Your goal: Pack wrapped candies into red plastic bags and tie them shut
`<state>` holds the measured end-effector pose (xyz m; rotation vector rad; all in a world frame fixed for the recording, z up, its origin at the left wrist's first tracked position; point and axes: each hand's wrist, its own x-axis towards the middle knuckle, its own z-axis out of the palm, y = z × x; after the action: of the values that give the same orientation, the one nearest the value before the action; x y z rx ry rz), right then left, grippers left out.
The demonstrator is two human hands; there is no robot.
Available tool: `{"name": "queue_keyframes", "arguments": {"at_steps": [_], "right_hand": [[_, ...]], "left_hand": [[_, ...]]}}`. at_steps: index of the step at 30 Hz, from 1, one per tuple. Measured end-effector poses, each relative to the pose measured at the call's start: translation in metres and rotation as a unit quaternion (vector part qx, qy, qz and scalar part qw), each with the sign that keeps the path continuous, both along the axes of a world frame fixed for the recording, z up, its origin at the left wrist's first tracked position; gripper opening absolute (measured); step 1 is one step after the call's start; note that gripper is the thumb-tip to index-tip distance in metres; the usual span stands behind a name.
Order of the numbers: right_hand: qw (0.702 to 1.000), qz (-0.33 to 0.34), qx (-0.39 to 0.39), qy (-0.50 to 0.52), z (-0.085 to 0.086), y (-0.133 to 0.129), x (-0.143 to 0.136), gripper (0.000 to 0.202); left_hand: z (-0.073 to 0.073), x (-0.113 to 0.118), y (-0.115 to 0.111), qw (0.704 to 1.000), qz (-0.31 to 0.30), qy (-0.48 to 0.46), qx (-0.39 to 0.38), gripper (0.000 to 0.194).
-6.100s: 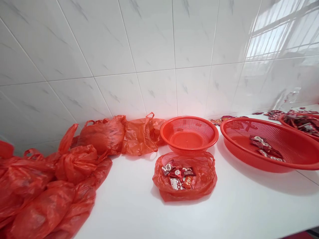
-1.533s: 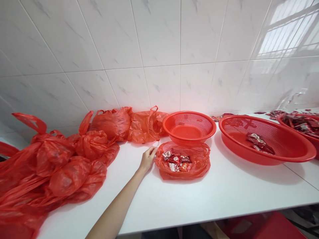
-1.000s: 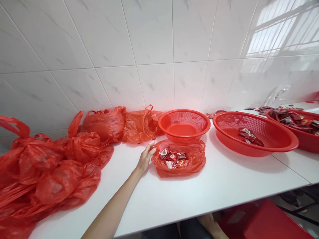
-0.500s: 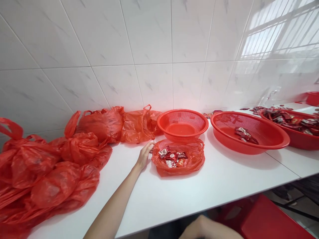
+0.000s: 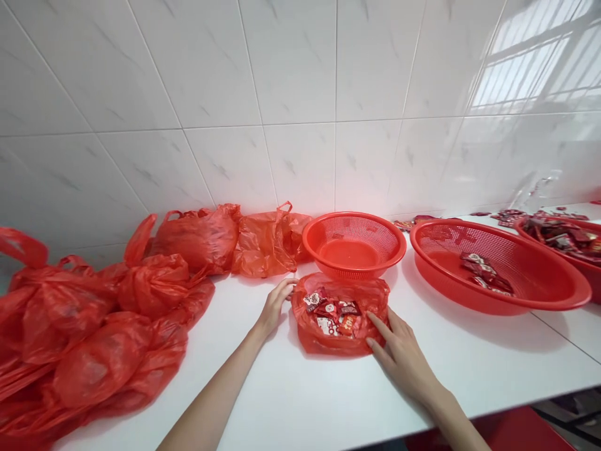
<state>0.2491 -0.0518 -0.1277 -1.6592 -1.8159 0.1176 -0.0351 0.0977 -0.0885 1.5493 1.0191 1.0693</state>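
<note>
A red plastic bag (image 5: 312,338) lies on the white table with its mouth open upward. Several small wrapped snack packets (image 5: 328,310) in dark red, white and orange show inside it. At the bag's left rim, my left hand (image 5: 275,308) has its fingers closed on the plastic; the fingertips are partly hidden. From the other side, my right hand (image 5: 401,354) reaches over the right rim with fingers stretched and apart, its fingertips touching the inside of the bag near the packets.
Behind the bag stands a red mesh basket (image 5: 347,255). To its right, a larger red basket (image 5: 436,266) holds several packets, and a third basket (image 5: 589,266) is heaped with them. Knotted red bags (image 5: 103,357) crowd the left side. A tiled wall (image 5: 300,163) closes the back.
My right hand has risen from below the table edge to the bag's right rim. My left hand stays at the left rim. The view has shifted slightly.
</note>
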Motion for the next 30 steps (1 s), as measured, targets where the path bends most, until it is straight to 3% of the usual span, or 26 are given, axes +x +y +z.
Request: {"name": "queue_keyframes", "arguments": {"at_steps": [7,10,14,17,21,30], "right_hand": [[0.998,0.003,0.040,-0.038,-0.018,-0.008,0.003,0.053],[0.996,0.010,0.054,-0.064,-0.037,-0.004,0.007,0.059],[0.996,-0.019,0.049,-0.067,-0.069,0.001,0.008,0.062],[0.996,-0.040,0.048,-0.067,-0.082,0.003,0.006,0.063],[0.996,-0.042,0.044,-0.070,-0.080,0.002,0.005,0.061],[0.995,0.007,0.071,-0.068,-0.041,-0.001,0.007,0.058]], "left_hand": [[-0.004,-0.008,-0.008,1.000,0.003,0.007,-0.001,0.064],[-0.007,-0.011,-0.011,0.999,-0.012,0.037,-0.005,0.076],[-0.016,-0.020,-0.013,0.998,-0.004,0.052,-0.024,0.076],[-0.026,-0.029,-0.012,0.999,0.001,0.018,-0.041,0.075],[-0.031,-0.035,-0.013,0.999,-0.011,0.000,-0.045,0.072],[-0.013,-0.023,-0.018,0.999,-0.021,0.025,-0.042,0.071]]}}
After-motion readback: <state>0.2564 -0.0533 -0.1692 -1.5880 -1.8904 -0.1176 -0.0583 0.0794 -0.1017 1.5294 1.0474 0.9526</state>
